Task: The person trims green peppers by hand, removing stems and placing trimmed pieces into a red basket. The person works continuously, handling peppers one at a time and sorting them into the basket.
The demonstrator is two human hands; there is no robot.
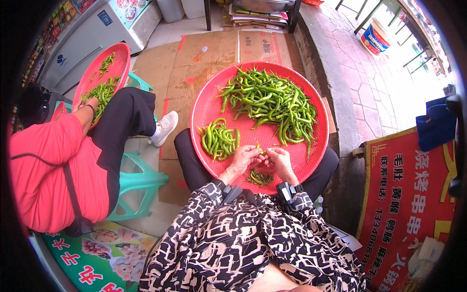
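Note:
A round red perforated plastic tray rests across my lap. Over its front part my left hand pinches a green chili pepper, partly hidden by the fingers. My right hand meets it from the other side, fingertips closed at the pepper's end. Long green chilies form a large heap at the tray's far side. A smaller bunch of chilies lies to the left of my left hand. Below both hands, near the rim closest to me, sits a little pile of stems and darker scraps.
At left a person in a pink top handles chilies in another red tray. A green plastic stool stands between us. Flattened cardboard covers the floor. On the right are a stone kerb, a red banner with writing and a bucket.

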